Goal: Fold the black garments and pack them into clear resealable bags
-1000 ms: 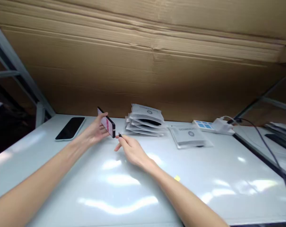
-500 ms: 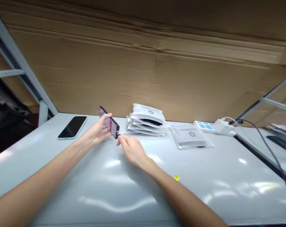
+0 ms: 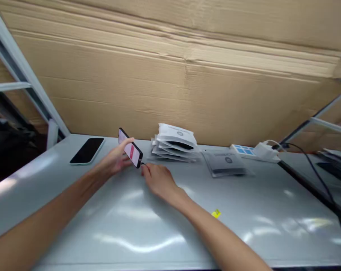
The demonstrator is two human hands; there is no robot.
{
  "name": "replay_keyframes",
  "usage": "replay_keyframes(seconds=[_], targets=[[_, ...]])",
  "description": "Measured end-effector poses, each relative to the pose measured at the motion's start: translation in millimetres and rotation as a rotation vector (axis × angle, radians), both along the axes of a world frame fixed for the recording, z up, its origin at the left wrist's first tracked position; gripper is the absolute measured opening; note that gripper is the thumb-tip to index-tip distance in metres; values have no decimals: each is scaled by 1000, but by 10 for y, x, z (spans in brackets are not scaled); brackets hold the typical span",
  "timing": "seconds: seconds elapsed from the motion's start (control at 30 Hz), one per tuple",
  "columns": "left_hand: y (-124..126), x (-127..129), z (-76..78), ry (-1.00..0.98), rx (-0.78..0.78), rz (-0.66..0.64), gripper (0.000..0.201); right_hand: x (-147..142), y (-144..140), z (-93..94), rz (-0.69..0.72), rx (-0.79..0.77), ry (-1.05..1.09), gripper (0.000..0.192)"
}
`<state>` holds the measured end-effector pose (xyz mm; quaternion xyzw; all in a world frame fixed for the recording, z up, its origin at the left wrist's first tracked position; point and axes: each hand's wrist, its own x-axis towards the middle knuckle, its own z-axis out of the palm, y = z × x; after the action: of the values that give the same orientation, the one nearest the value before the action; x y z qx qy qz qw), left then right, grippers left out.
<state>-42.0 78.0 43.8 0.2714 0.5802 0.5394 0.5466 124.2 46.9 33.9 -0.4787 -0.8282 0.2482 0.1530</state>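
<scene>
My left hand (image 3: 118,158) is closed around the edges of a black smartphone (image 3: 134,154), which it holds tilted above the table. The phone's lit screen is pale pink with a red patch. At its lower right end, my right hand (image 3: 158,178) pinches a small dark plug (image 3: 143,163) between thumb and fingers. Whether the plug sits inside the phone's port or just outside it cannot be made out. A second phone (image 3: 87,150), with a dark screen and a pale edge, lies on the table left of my left hand.
Behind my right hand stands a stack of white pouches (image 3: 174,145). A single pouch (image 3: 226,164) lies farther right. Beyond it are a power strip (image 3: 245,150) with a white charger (image 3: 264,151) and a dark cable (image 3: 314,169). A yellow tag (image 3: 215,213) shows beside my right forearm.
My right fingers have shifted slightly right, and a little more dark plug shows between them and the phone. More of the yellow tag shows. The picture's brightness has changed.
</scene>
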Motion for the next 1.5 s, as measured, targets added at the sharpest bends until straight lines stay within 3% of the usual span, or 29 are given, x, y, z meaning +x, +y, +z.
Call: replay_keyframes(seconds=[0.27, 0.47, 0.63, 0.8, 1.0, 1.2, 1.37, 1.5], targets=[[-31, 49, -60, -4, 10, 43, 25, -18, 23, 28, 44, 36, -115, 27], [-69, 68, -122, 23, -5, 81, 26, -67, -10, 43, 34, 45, -142, 33], [-74, 28, -157, 115, -15, 37, 29, -123, -27, 49, 49, 26, -137, 40], [-32, -126, -75, 361, -48, -123, 48, -82, -11, 92, 108, -33, -93, 40], [85, -379, 65, 925, -167, -354, 71, 333, -20, 306, 100, -85, -39, 38], [197, -237, 76, 1371, -215, -376, 109, 598, -287, 327, 116, -132, -138, 35], [193, -77, 70, 1490, -238, -384, 117, 656, -692, 301, 270, -229, -317, 39], [186, -110, 74, 1409, -193, -351, 118, 637, -894, 255, 359, -250, -393, 31]])
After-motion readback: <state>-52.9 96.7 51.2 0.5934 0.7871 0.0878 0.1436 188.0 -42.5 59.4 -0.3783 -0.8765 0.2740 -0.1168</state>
